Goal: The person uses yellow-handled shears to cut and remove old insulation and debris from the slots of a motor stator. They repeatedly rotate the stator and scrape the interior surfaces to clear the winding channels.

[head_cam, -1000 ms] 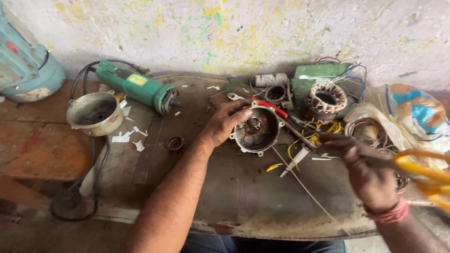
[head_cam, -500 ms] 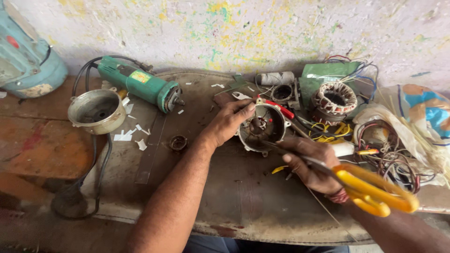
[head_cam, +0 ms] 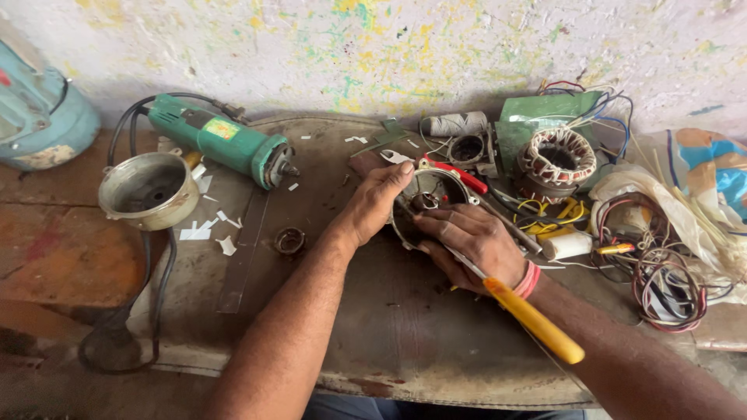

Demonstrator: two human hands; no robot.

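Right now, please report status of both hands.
Left hand steadies round motor housing. Right hand holds yellow-handled scissors, touching housing. Loose wires alongside.

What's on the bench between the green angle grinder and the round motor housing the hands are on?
In the head view, between the green angle grinder and the motor housing, the dark bench top carries only small white paper scraps; the left hand rests at the housing's near edge.

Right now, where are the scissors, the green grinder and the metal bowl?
scissors [head_cam: 537, 320], head view, on the yellow handle.
green grinder [head_cam: 214, 138], head view, on the green body.
metal bowl [head_cam: 124, 202], head view, on the near rim.
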